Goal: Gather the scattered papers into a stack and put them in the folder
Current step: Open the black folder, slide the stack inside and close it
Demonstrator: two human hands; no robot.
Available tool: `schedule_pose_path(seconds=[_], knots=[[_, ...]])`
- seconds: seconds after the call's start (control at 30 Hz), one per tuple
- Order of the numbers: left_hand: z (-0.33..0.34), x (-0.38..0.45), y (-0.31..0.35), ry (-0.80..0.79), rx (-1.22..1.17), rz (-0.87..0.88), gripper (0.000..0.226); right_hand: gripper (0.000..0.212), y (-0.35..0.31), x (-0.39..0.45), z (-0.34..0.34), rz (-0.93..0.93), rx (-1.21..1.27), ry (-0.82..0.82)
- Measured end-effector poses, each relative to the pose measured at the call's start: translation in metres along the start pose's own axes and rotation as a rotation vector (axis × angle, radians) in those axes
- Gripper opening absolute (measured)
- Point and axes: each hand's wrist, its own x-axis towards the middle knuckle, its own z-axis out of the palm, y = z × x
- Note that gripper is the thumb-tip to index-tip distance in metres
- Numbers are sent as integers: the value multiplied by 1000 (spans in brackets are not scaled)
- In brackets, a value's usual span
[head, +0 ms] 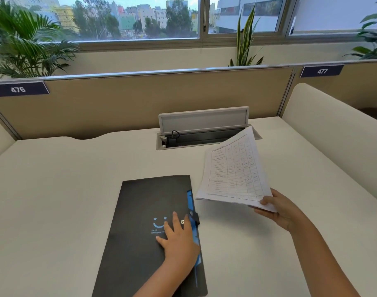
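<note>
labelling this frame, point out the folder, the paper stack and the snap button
black folder [136, 211], head view, bare front cover
paper stack [234, 172], head view, printed table
snap button [182, 221], head view, metal stud

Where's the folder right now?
In the head view, the folder lies closed on the desk, centre-left, under the left hand, left of the papers in the right hand.
</note>
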Motion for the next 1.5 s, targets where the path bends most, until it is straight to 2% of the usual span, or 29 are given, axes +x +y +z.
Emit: schedule_pose_path(seconds=[0.17,0.4,0.5,0.7,0.83,0.97,1.1,1.5], knots=[[-12,2,-6,-41,-6,-16,77,45,-1,-9,6,-1,41,-59],[-39,7,-18,184,-8,81,65,39,-8,-18,13,-34,47,-115],[-55,5,-24,248,-232,58,55,38,-11,-20,14,-45,-25,-124],[-71,6,-39,239,-684,46,54,39,-12,-32,7,-21,-91,-164],[-74,0,-46,272,-803,61,53,40,-14,-41,2,46,-185,-224],[-78,-4,-46,324,-834,79,47,42,-13,-48,13,88,-312,-275],[-84,-8,-48,367,-861,96,44,43,-6,-54,38,77,-304,-261],[-92,-13,-42,454,-847,92,42,51,7,-82,98,-178,-486,-224]])
